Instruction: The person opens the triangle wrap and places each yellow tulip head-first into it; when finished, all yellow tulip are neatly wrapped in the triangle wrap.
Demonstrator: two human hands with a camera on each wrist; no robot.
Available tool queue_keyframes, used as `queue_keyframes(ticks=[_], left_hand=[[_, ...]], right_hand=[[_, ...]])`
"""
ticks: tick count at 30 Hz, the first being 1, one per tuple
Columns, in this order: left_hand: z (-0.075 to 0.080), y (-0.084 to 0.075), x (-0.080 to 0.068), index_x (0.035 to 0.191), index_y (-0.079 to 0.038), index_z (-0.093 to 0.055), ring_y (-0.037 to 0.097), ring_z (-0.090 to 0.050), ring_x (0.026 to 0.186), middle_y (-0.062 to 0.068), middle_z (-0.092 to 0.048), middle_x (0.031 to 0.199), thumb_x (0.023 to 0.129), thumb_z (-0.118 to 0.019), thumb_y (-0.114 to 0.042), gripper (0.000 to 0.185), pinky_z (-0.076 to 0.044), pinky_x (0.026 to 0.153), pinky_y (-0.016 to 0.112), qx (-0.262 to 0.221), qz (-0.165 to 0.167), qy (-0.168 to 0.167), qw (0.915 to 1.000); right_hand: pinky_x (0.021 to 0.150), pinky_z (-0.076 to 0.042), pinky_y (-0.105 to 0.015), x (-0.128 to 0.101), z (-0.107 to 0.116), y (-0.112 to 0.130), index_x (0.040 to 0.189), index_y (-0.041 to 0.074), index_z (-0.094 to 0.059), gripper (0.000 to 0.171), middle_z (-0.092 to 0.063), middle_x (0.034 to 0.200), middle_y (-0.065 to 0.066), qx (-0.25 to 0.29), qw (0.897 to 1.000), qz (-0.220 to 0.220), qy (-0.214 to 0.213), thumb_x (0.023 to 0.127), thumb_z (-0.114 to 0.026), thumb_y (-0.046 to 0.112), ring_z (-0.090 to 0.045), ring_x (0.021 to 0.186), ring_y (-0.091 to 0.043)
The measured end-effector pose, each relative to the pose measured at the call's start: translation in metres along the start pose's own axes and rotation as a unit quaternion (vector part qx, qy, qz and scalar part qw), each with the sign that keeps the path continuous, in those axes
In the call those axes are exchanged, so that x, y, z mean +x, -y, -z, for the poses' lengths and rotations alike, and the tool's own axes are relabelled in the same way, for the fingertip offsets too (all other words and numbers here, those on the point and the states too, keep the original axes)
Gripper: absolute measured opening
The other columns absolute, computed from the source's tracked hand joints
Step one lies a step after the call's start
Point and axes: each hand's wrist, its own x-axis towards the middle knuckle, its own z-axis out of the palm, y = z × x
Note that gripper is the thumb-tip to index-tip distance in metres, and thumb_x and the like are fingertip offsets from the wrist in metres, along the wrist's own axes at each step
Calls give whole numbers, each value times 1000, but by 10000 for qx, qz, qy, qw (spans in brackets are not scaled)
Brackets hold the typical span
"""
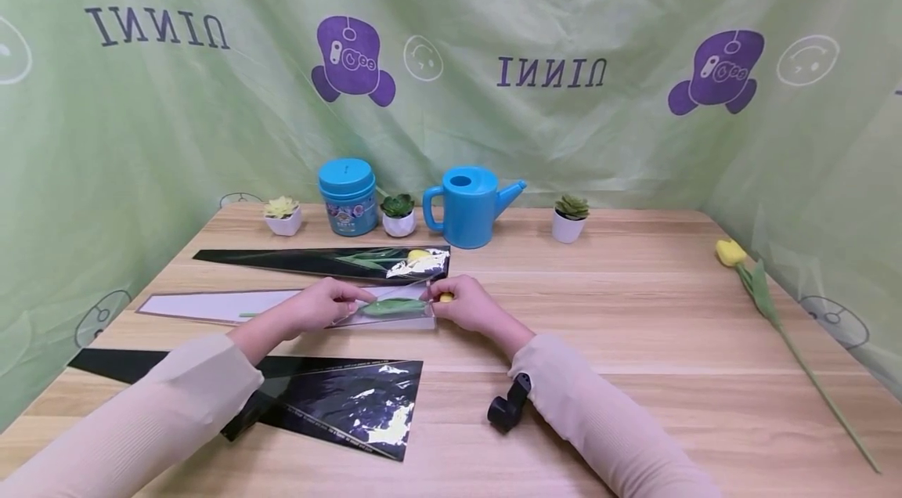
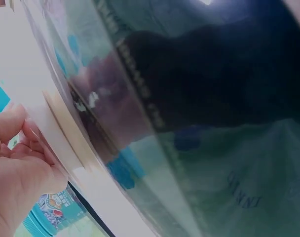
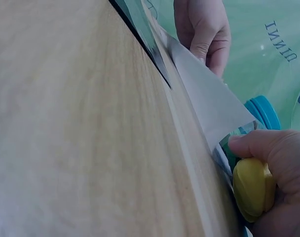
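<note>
A white, clear-fronted flower sleeve (image 1: 218, 304) lies across the table, its wide mouth to the right. In it shows a yellow tulip (image 1: 395, 308), green leaves behind the clear film and bloom (image 3: 250, 190) at the mouth. My left hand (image 1: 319, 304) pinches the sleeve partway along; the left wrist view has its thumb and fingers at the pale edge. My right hand (image 1: 470, 305) holds the tulip by the bloom end, thumb (image 3: 256, 143) at the sleeve's rim and the bloom tucked beneath.
Behind lies a black sleeve (image 1: 282, 260) containing another yellow tulip; nearer is another black sleeve (image 1: 352, 404). A loose yellow tulip (image 1: 764, 298) lies far right. Along the back stand a blue tub (image 1: 348, 200), a blue watering can (image 1: 470, 208) and several potted succulents (image 1: 569, 220).
</note>
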Motion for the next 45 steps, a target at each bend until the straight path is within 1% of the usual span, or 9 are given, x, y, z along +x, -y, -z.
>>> queue_keyframes(ticks=[3,8,10,13,16,25,31,36,45], left_hand=[[0,0,0,118,-7,-64,19,-44,68,15,-55,110,92,-49,-1,30,-38,62,30,-30,12,10,10000],[-1,0,0,117,-8,-65,18,-44,67,15,-56,112,91,-50,-1,30,-38,62,30,-2,-12,4,10000],[-1,-1,0,116,-8,-65,18,-44,68,16,-56,112,91,-50,0,30,-38,62,30,5,-6,8,10000],[-2,-1,-2,116,-8,-65,19,-44,70,16,-55,113,91,-50,0,30,-37,63,30,-24,43,41,10000],[-5,0,-4,116,-7,-65,19,-43,70,15,-55,112,91,-50,1,30,-37,63,30,-79,68,69,9999],[-3,6,-8,115,-6,-65,19,-45,70,17,-57,114,89,-50,2,31,-38,64,30,93,-158,-5,9998],[-2,5,-8,115,-8,-66,22,-49,86,18,-57,122,89,-51,1,30,-39,72,32,302,-196,-40,9993],[1,2,-4,114,-8,-66,23,-49,91,17,-57,121,90,-51,1,31,-39,76,35,451,-307,-112,9984],[1,1,-1,114,-8,-66,26,-49,99,19,-57,123,90,-50,3,31,-41,86,44,629,-421,-232,9969]], right_hand=[[68,-41,-24,0,0,0,94,9,-71,15,-66,98,-5,-5,10000,-14,-14,79,-69,10,-52,78,-12],[55,-42,-24,-5,3,1,100,9,-70,21,-65,98,-6,182,9996,-217,-14,79,-70,12,-49,67,-13],[62,-44,-25,-8,6,3,103,8,-70,25,-65,100,-6,227,9994,-266,-30,78,-71,13,-53,74,-15],[83,-44,-33,-13,11,0,107,10,-69,32,-66,107,-5,262,9993,-263,-24,76,-74,15,-55,95,-17],[91,-40,-37,-17,16,-7,111,12,-67,38,-65,109,-3,313,9992,-250,78,74,-76,18,-54,101,-19],[84,-43,-32,-25,26,-24,115,11,-65,42,-63,106,-2,269,9991,-152,279,74,-75,12,-53,93,-16],[78,-45,-30,-26,23,-23,110,14,-67,35,-63,98,-1,429,9981,-431,121,76,-72,10,-53,87,-17],[74,-45,-29,-26,24,-18,108,12,-68,31,-64,96,-3,582,9973,-438,-52,77,-71,8,-53,83,-18],[80,-45,-31,-23,22,-15,108,14,-68,30,-65,100,-2,593,9967,-516,-181,79,-70,10,-54,89,-18]])
